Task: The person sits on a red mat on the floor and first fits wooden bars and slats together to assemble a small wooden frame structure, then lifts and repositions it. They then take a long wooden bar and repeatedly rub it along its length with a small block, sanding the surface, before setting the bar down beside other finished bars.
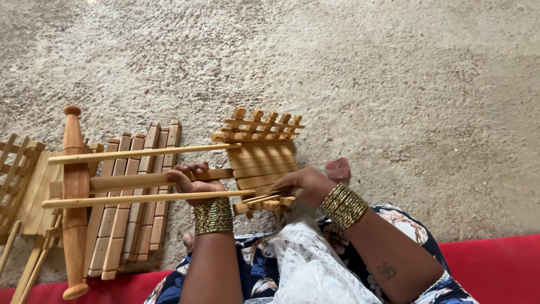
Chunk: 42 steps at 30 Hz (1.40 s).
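A small wooden cart body (260, 163) made of slats lies on the sandy ground, with a railing of short pegs along its far side. Three long wooden rods (140, 152) run left from it to a turned wooden crossbar (75, 197). My left hand (191, 181) is closed around the middle rod. Along the cart's near edge sits another peg railing (264, 204), which the fingers of my right hand (306, 186) grip. Both wrists wear stacks of gold bangles.
A flat panel of wooden slats (132, 208) lies under the rods at the left. More slatted wooden pieces (17, 180) sit at the far left edge. A small reddish stone (338, 169) lies by the cart. Red cloth (495, 270) borders the bottom.
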{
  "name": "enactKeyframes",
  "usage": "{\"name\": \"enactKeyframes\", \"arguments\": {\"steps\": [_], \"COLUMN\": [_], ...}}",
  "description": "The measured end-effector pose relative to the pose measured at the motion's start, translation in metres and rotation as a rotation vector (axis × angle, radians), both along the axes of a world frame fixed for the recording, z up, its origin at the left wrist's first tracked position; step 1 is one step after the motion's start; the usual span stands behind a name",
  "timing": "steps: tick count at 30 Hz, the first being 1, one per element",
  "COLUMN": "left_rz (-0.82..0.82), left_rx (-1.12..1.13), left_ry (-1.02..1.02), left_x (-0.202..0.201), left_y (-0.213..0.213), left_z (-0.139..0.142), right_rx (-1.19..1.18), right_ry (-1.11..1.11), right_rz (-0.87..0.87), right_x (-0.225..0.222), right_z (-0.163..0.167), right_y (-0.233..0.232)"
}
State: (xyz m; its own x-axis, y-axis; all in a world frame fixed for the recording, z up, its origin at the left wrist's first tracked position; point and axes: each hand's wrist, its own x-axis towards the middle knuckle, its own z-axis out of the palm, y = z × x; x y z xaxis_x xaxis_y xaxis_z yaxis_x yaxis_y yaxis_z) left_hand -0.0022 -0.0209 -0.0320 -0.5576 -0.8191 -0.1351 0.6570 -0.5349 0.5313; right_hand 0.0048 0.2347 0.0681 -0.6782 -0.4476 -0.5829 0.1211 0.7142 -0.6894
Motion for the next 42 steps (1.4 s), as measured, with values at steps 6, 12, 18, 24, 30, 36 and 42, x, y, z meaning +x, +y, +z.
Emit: {"name": "enactKeyframes", "arguments": {"steps": [6, 12, 18, 24, 30, 36, 42], "left_rz": [-0.068, -0.177, -0.238, -0.22, -0.201, -0.218, -0.259], "left_rx": [-0.042, -0.106, 0.115, 0.184, 0.131, 0.087, -0.098], "left_ry": [-0.014, -0.217, -0.321, -0.131, 0.143, 0.138, 0.202], "left_x": [0.001, -0.003, -0.006, 0.0, 0.004, 0.008, 0.008], "left_y": [0.0, -0.004, -0.002, -0.002, 0.013, 0.013, 0.014], "left_z": [0.008, 0.025, 0.021, 0.024, 0.045, 0.05, 0.04], "right_rx": [0.07, 0.618, -0.271, 0.176, 0.737, -0.21, 0.118], "right_ry": [-0.199, 0.045, -0.206, -0.145, 0.083, -0.258, -0.074], "right_rz": [-0.027, 0.173, 0.058, -0.021, 0.26, -0.079, 0.026], "right_x": [-0.013, -0.026, -0.02, -0.025, -0.029, -0.023, -0.027], "right_z": [0.014, 0.024, 0.004, 0.009, 0.012, -0.008, -0.001], "right_y": [0.0, 0.015, 0.01, 0.015, 0.018, 0.01, 0.004]}}
